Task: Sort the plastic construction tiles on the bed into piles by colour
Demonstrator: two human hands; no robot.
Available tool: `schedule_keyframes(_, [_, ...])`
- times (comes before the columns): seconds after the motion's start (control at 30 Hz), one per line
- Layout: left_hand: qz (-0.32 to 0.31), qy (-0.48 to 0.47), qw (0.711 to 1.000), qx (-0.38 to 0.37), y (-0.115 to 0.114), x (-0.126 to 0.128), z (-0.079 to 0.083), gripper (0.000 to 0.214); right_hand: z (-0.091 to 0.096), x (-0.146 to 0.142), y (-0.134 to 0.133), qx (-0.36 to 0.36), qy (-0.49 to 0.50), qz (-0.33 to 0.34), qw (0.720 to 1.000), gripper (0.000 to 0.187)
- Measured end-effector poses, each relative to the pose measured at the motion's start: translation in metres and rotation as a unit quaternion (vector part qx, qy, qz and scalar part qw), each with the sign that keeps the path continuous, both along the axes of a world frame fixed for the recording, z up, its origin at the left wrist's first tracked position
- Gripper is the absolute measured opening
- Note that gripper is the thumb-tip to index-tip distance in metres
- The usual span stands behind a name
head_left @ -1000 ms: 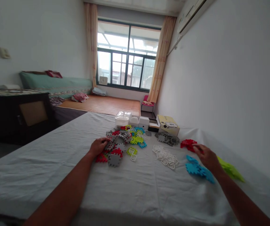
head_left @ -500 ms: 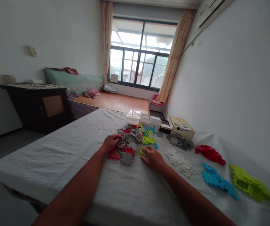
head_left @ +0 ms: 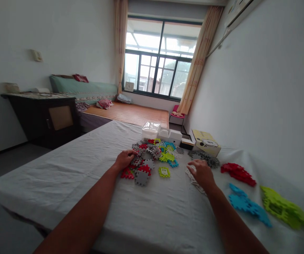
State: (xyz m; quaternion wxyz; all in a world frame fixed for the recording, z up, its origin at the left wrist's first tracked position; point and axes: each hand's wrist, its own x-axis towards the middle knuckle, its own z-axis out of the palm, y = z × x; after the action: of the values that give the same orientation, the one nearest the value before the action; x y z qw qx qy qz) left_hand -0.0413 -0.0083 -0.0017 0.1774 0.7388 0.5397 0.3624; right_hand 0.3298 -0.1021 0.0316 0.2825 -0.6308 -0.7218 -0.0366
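Observation:
My left hand (head_left: 124,159) rests at the left edge of a mixed pile of interlocking puzzle tiles (head_left: 148,153) in grey, red, green and blue. Its fingers are curled in against the grey tiles, and what they grip, if anything, is hidden. Over the heap of white frame-like pieces (head_left: 191,177) hovers my right hand (head_left: 201,173), its thumb and forefinger apart and nothing visible between them; it covers much of that heap. A green toothed tile (head_left: 164,172) with a white insert lies alone on the cloth between my hands.
Sorted heaps of grey (head_left: 207,159), red (head_left: 238,173), blue (head_left: 248,204) and green tiles (head_left: 285,206) lie to the right. Along the back stand a clear plastic box (head_left: 151,130), small white boxes (head_left: 175,135) and a yellow carton (head_left: 206,142). A wrinkled grey cloth (head_left: 88,158) covers the table.
My right hand has moved right, from the green tile to the white pieces. The green tile now lies uncovered on the cloth. My left hand stays at the pile.

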Motion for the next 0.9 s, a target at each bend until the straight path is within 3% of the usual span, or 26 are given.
schedule_keyframes(0.1, [0.000, -0.004, 1.000, 0.004, 0.002, 0.000, -0.003, 0.029, -0.007, -0.028, -0.005, 0.038, -0.027, 0.058, 0.997, 0.026])
schedule_keyframes(0.2, [-0.005, 0.000, 1.000, 0.009, 0.003, -0.001, -0.004, 0.028, -0.015, -0.068, -0.007, -0.011, -0.042, 0.141, 0.989, 0.027])
schedule_keyframes(0.3, [-0.004, 0.004, 1.000, 0.011, 0.003, -0.001, -0.005, 0.028, -0.018, -0.089, -0.006, -0.053, -0.072, 0.141, 0.986, 0.029])
schedule_keyframes(0.5, [-0.004, 0.005, 1.000, 0.006, 0.003, -0.001, -0.004, 0.029, -0.015, -0.085, -0.010, -0.087, -0.079, 0.115, 0.986, 0.028])
schedule_keyframes(0.9, [-0.013, 0.006, 1.000, 0.017, 0.002, -0.002, -0.001, 0.030, -0.016, -0.082, -0.017, -0.109, -0.042, 0.166, 0.979, 0.028])
